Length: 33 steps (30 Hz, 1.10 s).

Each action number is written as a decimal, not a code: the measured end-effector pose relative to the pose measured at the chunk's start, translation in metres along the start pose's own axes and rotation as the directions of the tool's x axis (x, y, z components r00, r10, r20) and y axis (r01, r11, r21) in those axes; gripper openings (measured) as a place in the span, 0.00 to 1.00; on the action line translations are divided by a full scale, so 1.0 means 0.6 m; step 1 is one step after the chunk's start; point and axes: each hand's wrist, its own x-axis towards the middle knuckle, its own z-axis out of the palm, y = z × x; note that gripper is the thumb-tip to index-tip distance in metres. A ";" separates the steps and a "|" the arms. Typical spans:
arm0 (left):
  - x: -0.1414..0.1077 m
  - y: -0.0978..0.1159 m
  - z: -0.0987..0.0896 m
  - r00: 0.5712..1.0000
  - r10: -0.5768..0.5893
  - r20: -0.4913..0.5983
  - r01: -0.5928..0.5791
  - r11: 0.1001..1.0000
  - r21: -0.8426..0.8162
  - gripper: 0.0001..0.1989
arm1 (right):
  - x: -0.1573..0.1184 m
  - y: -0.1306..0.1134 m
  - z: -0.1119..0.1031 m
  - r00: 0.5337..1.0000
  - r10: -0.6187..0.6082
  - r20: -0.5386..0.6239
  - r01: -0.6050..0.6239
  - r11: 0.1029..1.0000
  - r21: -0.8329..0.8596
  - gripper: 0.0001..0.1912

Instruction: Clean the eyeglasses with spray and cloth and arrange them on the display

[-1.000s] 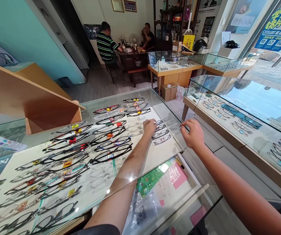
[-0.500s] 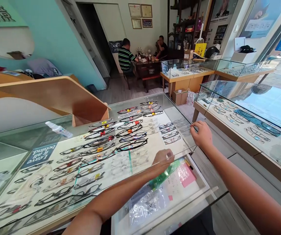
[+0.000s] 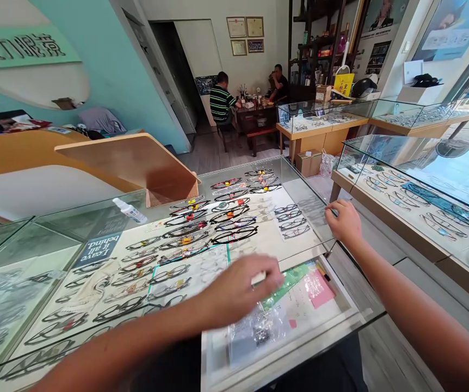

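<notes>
Your left hand is over the left side of the open drawer, blurred; its fingers are half curled with a gap at the thumb, and nothing shows in them. Your right hand is at the right end of the glass display case, its fingers bent in by the near right corner; you cannot tell from here whether they grip the edge.

The drawer lies below and to the right of your left fingers, at the near side of the case. It should be stiff and light enough to slide; take it by its near rim. Inside, the plastic bag is likely slippery and limp, so pinch a corner; the pink paper should lift easily by its edge.

The case looks heavy, with slick, breakable glass: press flat, keeping off corners. Under it, left of your right fingers, the small glasses look light and fragile, best held at the bridge.
</notes>
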 end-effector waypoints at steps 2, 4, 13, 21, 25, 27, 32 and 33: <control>0.060 -0.013 -0.053 0.984 0.062 -0.168 -0.032 0.984 0.176 0.25 | 0.000 0.000 -0.001 1.000 0.005 0.009 -0.005 1.000 -0.005 0.15; 0.134 -0.043 -0.102 0.952 0.151 -0.266 -0.053 0.938 0.343 0.24 | 0.001 -0.001 -0.001 1.000 0.015 0.012 -0.015 1.000 -0.008 0.15; 0.383 -0.206 -0.206 0.965 0.042 -0.257 0.185 0.585 0.790 0.11 | 0.001 -0.004 -0.002 1.000 -0.003 0.010 0.003 1.000 -0.004 0.15; 0.451 -0.264 -0.193 0.972 -0.006 -0.236 0.207 0.506 0.838 0.12 | 0.001 -0.005 -0.001 1.000 0.004 0.013 -0.004 1.000 0.000 0.15; 0.460 -0.266 -0.190 0.969 0.010 -0.248 0.215 0.470 0.856 0.13 | 0.002 -0.005 -0.002 1.000 0.000 0.020 0.000 1.000 -0.008 0.14; 0.457 -0.262 -0.188 0.968 0.019 -0.251 0.215 0.460 0.862 0.14 | 0.002 -0.006 -0.002 1.000 0.005 0.025 -0.005 1.000 -0.011 0.14; 0.430 -0.236 -0.181 0.958 0.091 -0.271 0.202 0.453 0.868 0.16 | 0.002 -0.011 -0.005 0.999 0.038 0.037 -0.038 0.999 -0.002 0.14; 0.421 -0.229 -0.180 0.956 0.106 -0.275 0.200 0.451 0.870 0.17 | 0.002 -0.011 -0.005 0.998 0.043 0.041 -0.043 0.999 -0.003 0.14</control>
